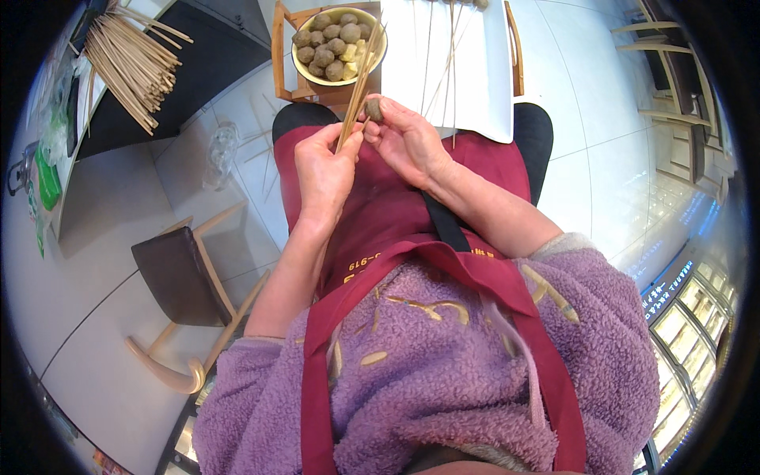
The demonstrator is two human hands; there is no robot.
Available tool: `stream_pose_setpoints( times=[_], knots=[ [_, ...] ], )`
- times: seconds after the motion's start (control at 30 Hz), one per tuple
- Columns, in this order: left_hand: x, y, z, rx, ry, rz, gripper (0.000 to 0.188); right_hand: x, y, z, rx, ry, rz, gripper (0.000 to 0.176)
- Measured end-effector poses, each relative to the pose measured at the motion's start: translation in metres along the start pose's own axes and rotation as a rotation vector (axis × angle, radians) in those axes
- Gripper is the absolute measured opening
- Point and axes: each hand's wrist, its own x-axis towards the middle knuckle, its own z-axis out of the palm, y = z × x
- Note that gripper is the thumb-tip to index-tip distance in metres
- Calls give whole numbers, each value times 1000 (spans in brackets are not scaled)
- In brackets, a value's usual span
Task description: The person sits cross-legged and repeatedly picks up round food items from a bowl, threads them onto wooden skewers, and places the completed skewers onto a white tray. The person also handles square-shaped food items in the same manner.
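My left hand (328,172) is closed around a small bundle of thin wooden skewers (355,95) that point up and away from me. One skewer tip from that hand meets a brown meatball (373,110), which my right hand (409,133) pinches between thumb and fingers. Whether the tip has entered the ball cannot be told. Just beyond my left hand is a cream-coloured bowl (295,63) with many brown meatballs and some yellow pieces. Right of it lies a white rectangular tray (484,77), holding several skewers with brown balls on their far ends at the top edge.
The bowl and tray rest on a wooden chair or stand (279,53) by my knees. At upper left, a thick bunch of wooden skewers (133,65) lies on a table near a green plastic packet (47,175). A dark-seated chair (178,276) stands at left; more chairs (683,77) are at upper right.
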Motion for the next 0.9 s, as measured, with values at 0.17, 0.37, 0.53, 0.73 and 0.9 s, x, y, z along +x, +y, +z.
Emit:
stream_pose_setpoints(
  times=[0.17, 0.37, 0.53, 0.73, 0.9],
  knots=[
    [5, 3, 0, 39, -11, 18, 16, 7, -5, 1, 3, -11, 8, 29],
    [20, 11, -4, 9, -104, -147, 20, 32, -41, -15, -110, 118, -61, 25],
    [29, -6, -29, 51, 6, -81, 23, 78, -135, -54, -119, 335, -205, 19],
    [31, -35, -68, 588, 92, 183, 25, 134, -229, -89, -176, 690, -289, 15],
    [26, -48, -70, 625, 91, 293, 25, 165, -270, -107, -360, 628, -404, 22]
  ],
)
